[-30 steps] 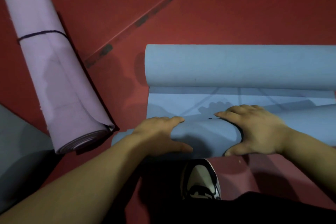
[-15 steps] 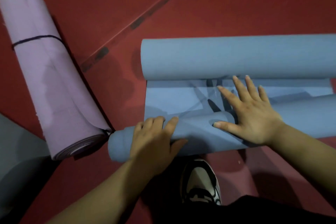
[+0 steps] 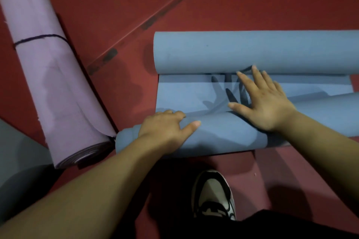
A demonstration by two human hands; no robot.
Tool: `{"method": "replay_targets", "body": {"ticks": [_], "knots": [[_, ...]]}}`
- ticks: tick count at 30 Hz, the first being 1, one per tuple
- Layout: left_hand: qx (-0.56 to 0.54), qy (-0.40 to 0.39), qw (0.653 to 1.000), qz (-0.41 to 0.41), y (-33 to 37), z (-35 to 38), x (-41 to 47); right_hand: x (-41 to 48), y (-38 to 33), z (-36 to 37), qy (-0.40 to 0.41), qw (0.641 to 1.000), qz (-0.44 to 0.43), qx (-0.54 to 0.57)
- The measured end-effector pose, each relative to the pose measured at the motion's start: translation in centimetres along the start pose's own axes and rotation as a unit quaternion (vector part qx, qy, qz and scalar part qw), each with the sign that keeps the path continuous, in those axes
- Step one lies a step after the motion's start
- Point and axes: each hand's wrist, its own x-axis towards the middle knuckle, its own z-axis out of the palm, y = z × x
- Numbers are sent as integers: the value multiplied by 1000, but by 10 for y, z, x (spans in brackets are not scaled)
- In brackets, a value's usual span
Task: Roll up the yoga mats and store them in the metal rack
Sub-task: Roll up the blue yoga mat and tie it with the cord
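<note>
A blue yoga mat [image 3: 184, 95] lies across the red floor, curled at both ends. Its near roll [image 3: 219, 136] rests under both my hands, and its far roll [image 3: 252, 52] lies a short flat strip away. My left hand [image 3: 167, 128] curves over the left part of the near roll, fingers bent on its top. My right hand [image 3: 266, 103] lies flat with spread fingers, palm on the near roll and fingertips almost at the far roll. A rolled lilac mat [image 3: 52, 75], tied with a dark string, lies at the left. No metal rack is in view.
The lilac roll's near end touches the left end of the blue near roll. A grey mat [image 3: 17, 163] covers the floor at the lower left. My shoe [image 3: 213, 194] stands just behind the blue roll. A dark seam [image 3: 147, 23] crosses the red floor diagonally.
The near blue roll has been pushed forward and grown thicker, narrowing the flat strip. My right hand opened from curled to flat and slid forward. My left hand stayed on the roll's left part.
</note>
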Motion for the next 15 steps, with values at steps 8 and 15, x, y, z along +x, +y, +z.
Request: {"method": "replay_targets", "body": {"ticks": [8,15], "knots": [[-88,-72,993,-30,-10,-13,27,-2,-6,1,29,999,29,18],[31,222,975,7,17,33,-22,4,-5,-2,16,999,33,22]]}}
